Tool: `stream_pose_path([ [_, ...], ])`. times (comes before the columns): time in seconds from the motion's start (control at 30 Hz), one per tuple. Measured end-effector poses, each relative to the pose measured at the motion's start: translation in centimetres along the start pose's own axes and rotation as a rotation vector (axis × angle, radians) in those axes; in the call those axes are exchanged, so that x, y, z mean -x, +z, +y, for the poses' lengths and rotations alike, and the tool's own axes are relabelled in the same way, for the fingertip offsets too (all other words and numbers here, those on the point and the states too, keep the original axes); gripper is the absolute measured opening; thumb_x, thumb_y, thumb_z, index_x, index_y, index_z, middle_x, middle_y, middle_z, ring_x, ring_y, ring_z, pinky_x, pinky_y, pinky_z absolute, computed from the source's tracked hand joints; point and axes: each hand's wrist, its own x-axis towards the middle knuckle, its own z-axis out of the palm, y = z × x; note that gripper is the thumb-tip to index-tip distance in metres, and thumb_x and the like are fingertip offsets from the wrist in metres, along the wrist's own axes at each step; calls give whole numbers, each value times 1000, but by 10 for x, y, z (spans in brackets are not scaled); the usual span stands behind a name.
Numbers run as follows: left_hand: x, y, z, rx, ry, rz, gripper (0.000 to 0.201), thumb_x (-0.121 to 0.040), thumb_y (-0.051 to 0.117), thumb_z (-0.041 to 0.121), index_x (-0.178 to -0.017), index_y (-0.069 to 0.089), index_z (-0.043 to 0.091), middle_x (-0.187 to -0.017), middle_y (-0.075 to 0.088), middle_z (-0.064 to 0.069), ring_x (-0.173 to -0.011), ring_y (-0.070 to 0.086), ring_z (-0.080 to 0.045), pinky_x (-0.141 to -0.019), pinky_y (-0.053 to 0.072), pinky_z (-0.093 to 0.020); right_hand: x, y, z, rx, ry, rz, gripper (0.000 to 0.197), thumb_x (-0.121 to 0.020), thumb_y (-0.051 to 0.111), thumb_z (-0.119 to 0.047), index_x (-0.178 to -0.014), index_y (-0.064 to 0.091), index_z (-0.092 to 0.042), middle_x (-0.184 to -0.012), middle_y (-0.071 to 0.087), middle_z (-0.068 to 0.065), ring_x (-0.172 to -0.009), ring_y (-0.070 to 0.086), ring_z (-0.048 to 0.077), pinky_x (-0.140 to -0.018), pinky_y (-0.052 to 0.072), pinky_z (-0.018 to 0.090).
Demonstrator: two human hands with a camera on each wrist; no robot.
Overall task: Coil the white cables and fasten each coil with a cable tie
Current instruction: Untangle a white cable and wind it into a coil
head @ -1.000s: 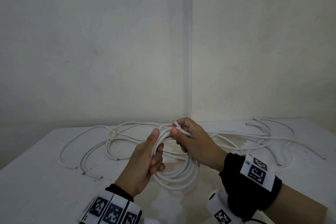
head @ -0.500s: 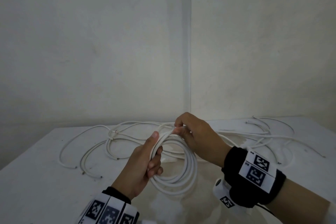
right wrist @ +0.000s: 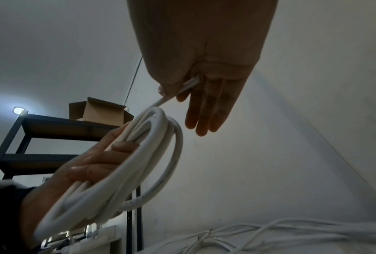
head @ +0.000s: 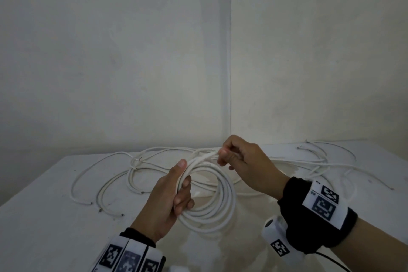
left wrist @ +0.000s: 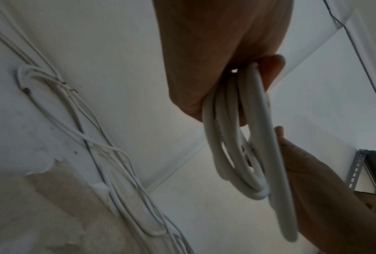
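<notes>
A coil of thick white cable point(head: 217, 203) with several loops hangs above the table. My left hand point(head: 174, 192) grips the coil's left side, thumb on top; the left wrist view shows the coil point(left wrist: 243, 137) hanging from those fingers. My right hand point(head: 234, 157) pinches the cable's free end point(head: 208, 157) between thumb and forefinger at the coil's top. In the right wrist view the cable end point(right wrist: 187, 85) lies under the thumb, the other fingers straight, the coil point(right wrist: 139, 165) below. No cable tie shows.
Several loose white cables point(head: 136, 172) sprawl over the white table point(head: 44, 216), more cables point(head: 320, 161) at the right rear. The table sits in a wall corner. In the right wrist view a dark metal shelf point(right wrist: 41, 137) carries a cardboard box point(right wrist: 100, 110).
My right hand has risen and drawn the cable end up and to the right, away from the coil's top. The left hand keeps its grip and the coil has lifted slightly.
</notes>
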Motion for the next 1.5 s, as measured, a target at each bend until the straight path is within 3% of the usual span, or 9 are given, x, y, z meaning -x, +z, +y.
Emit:
stream_pose_path([
  [0.13, 1, 0, 1, 17, 16, 17, 40, -69, 50, 48, -57, 42, 11, -33, 23, 5, -28, 22, -8, -42, 37, -21, 4, 2, 3, -52, -11, -62, 20, -92, 46, -32, -80, 50, -15, -76, 60, 3, -67, 51, 4, -67, 40, 19],
  [0.23, 0, 0, 5, 17, 43, 38, 40, -70, 49, 47, -57, 42, 10, -32, 23, 5, -27, 22, -8, -41, 38, -20, 7, 8, 4, -160, 1, -109, 26, -93, 46, -37, -78, 47, -16, -71, 55, 6, -71, 61, 25, -66, 41, 29],
  [0.43, 2, 1, 4, 4, 41, 3, 41, -69, 51, 49, -58, 45, 10, -33, 24, 4, -27, 23, -8, -41, 39, -20, 0, 9, -1, -159, -4, 47, 18, -93, 44, -23, -77, 45, -16, -78, 59, 0, -66, 60, 1, -67, 50, 26],
  [0.6, 3, 3, 4, -3, 28, -40, 41, -71, 50, 48, -61, 47, 9, -34, 26, 4, -27, 25, -8, -40, 39, -20, -9, 3, -8, -130, -15, 146, 22, -94, 47, -17, -72, 44, -19, -70, 60, 1, -62, 64, 14, -63, 52, 27],
  [0.8, 4, 3, 1, -14, 43, -42, 37, -71, 52, 45, -61, 44, 10, -37, 25, 5, -30, 22, -7, -41, 38, -19, -5, 1, -3, -102, 61, 60, 20, -93, 49, -20, -73, 47, -20, -75, 63, -1, -68, 62, 9, -65, 48, 21],
  [0.97, 3, 4, 3, 4, 73, 20, 37, -71, 51, 46, -57, 38, 14, -37, 23, 6, -30, 20, -7, -41, 38, -20, 8, 16, -3, -258, 155, -98, 24, -99, 36, -29, -81, 43, -14, -87, 63, 21, -85, 62, 33, -82, 49, 42],
  [1.1, 2, 7, 3, -34, 93, 32, 41, -73, 48, 49, -57, 35, 14, -39, 23, 5, -33, 23, -9, -48, 38, -25, 18, 26, -11, -349, 136, -96, 17, -99, 28, -26, -109, 40, -18, -72, 54, 4, -64, 56, 12, -69, 48, 24],
  [1.33, 2, 7, 2, -67, 129, -2, 48, -78, 41, 51, -71, 50, 4, -46, 32, 2, -39, 32, -10, -46, 41, -23, 16, 32, -11, -237, 53, 0, 32, -95, 30, -33, -106, 50, -11, -67, 43, -3, -56, 44, 8, -59, 41, 23],
  [1.5, 3, 8, 2, -145, 158, 133, 48, -80, 42, 52, -61, 43, 8, -43, 25, 4, -36, 23, -9, -38, 30, -20, 18, 34, -15, -298, 85, -36, 31, -97, 36, -26, -116, 53, -9, -69, 47, -2, -59, 44, 2, -59, 40, 15],
])
